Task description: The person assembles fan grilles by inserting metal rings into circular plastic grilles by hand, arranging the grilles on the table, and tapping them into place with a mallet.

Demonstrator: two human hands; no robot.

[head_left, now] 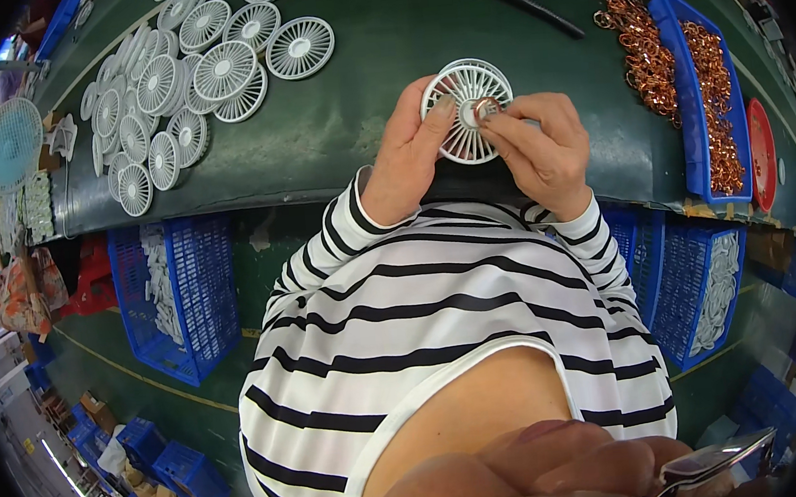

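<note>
Over the near edge of the green table, my left hand [406,153] grips a round white fan grille [458,141] by its left side, thumb across the spokes. A second white rim shows just behind it; whether that one is also held I cannot tell. My right hand [548,148] pinches a small shiny copper-coloured ring [486,108] at the grille's centre hub. The fingertips partly cover the ring. Many similar white grilles [301,48] lie heaped on the table to the left.
A hammer [509,0] with a dark handle lies at the far side. Loose copper-coloured rings [641,47] are piled at the right, beside a blue tray [689,119] of more rings and a red dish [762,155]. Blue crates [205,289] stand below the table. Another person [18,291] is far left.
</note>
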